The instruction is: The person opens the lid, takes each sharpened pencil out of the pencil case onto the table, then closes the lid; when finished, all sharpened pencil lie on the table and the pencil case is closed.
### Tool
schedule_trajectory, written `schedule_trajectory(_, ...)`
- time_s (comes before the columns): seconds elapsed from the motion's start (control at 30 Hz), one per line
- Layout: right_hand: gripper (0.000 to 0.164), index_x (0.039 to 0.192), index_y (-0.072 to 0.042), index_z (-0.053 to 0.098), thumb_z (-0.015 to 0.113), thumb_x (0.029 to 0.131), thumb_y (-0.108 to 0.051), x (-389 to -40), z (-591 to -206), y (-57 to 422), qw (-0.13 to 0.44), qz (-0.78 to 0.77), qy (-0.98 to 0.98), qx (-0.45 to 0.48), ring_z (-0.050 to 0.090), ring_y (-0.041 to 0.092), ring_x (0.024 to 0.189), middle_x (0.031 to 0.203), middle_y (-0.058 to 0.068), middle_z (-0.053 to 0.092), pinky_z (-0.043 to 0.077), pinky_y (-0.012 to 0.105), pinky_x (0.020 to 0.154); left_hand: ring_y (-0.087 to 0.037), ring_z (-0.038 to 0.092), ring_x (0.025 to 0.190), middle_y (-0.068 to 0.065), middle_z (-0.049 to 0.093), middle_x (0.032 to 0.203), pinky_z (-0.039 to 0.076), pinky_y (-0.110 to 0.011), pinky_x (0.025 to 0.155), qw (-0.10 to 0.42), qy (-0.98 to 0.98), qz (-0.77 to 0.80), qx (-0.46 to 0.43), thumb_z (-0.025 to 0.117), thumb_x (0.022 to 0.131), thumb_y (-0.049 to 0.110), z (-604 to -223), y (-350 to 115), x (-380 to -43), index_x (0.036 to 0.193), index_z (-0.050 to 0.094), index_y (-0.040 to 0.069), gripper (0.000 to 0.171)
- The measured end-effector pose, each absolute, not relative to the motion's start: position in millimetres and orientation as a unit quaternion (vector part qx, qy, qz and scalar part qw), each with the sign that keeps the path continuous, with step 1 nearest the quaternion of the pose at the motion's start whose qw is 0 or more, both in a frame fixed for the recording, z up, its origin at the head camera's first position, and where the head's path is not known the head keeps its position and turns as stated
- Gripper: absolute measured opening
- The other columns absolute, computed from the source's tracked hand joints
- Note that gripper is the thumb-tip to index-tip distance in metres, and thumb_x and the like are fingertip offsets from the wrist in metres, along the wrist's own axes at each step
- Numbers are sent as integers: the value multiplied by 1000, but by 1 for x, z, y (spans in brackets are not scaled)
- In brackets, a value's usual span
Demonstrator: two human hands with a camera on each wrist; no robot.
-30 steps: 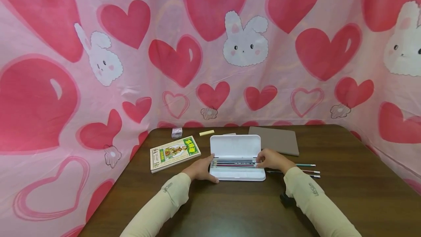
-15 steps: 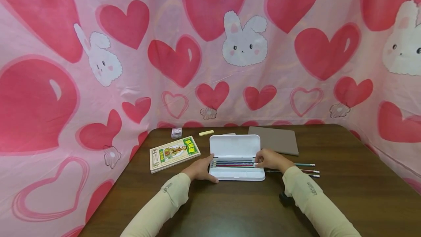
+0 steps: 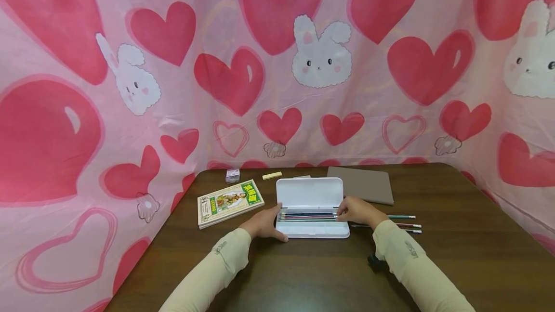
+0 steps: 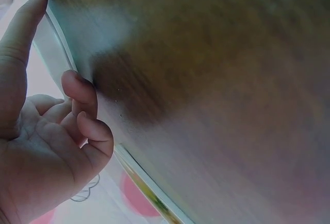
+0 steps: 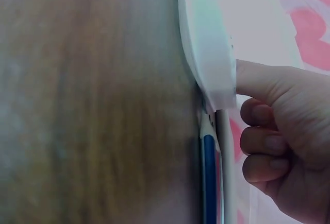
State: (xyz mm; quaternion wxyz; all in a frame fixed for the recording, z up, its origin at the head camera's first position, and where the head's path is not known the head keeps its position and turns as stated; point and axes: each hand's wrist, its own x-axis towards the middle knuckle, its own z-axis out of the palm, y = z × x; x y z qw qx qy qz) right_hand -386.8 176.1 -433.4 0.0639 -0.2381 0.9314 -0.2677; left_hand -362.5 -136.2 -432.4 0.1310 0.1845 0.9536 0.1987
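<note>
An open white pencil case [image 3: 310, 190] stands on the table with its lid raised at the back. Several pencils [image 3: 308, 216] lie lengthwise in its tray. My left hand [image 3: 261, 223] spans the case's left end, the thumb straight along the front corner and the index finger by the hinge. In the left wrist view its other fingers [image 4: 87, 92] bend loosely at the end wall. My right hand [image 3: 359, 210] reaches into the right end and pinches at a pencil's eraser end. In the right wrist view the case wall [image 5: 214, 54] hides those fingertips, with three fingers curled outside.
Several loose pencils [image 3: 403, 216] lie on the table right of the case, partly behind my right forearm. A flat grey-brown slab [image 3: 368, 185] lies behind the case. To the left are a book [image 3: 231, 202], a small clear box [image 3: 232, 175] and a yellow stick [image 3: 272, 175].
The pencils in the tray have shifted slightly at my right fingertips. Both hands and the case stay where they were.
</note>
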Motion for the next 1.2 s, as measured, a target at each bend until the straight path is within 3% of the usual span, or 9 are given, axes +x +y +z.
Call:
schedule_trajectory(0.77, 12, 81, -4, 74, 71, 80, -15, -383, -438, 215, -17, -350, 894, -279, 54, 3, 67, 78, 5, 71, 47, 22, 60, -28, 39, 131, -12, 36, 147, 33, -45, 108, 119, 955, 195, 190, 80, 65, 48, -434, -136, -363, 147, 22, 7, 108)
schedule_trajectory(1.2, 17, 84, -4, 74, 72, 80, -20, -370, -431, 262, -17, -360, 903, -233, 54, 3, 70, 82, 7, 72, 48, 22, 62, -29, 41, 129, -14, 37, 146, 34, -46, 106, 114, 955, 192, 198, 80, 65, 48, -433, -137, -361, 147, 22, 5, 109)
